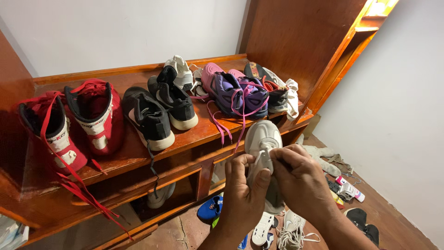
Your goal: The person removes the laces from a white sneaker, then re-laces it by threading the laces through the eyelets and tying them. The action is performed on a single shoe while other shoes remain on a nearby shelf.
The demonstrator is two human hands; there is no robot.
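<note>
white sneaker (262,139) held in mid-air in front of the wooden shoe rack (203,127), toe pointing away from us. our left hand (244,192) and right hand (300,178) meet at its tongue and laces, the fingers of both pinched together on the lace area; the exact lace end is hidden under the fingertips. risk, as we judge it: the shoe rests on a narrow pinch only, so a tug on the lace could let it tip and drop onto the loose shoes on the floor (286,227). the long pink laces (222,122) of the purple sneakers (240,95) hang over the shelf edge just beside the white sneaker and could snag on it. red laces (78,185) trail likewise from the red high-tops (78,122). contents: the top shelf carries the red high-tops, black sneakers (159,111), the purple sneakers and further shoes at the back. the lower compartment (162,196) shows one pale shoe; a blue shoe (210,208) lies at its foot on the floor.
</note>
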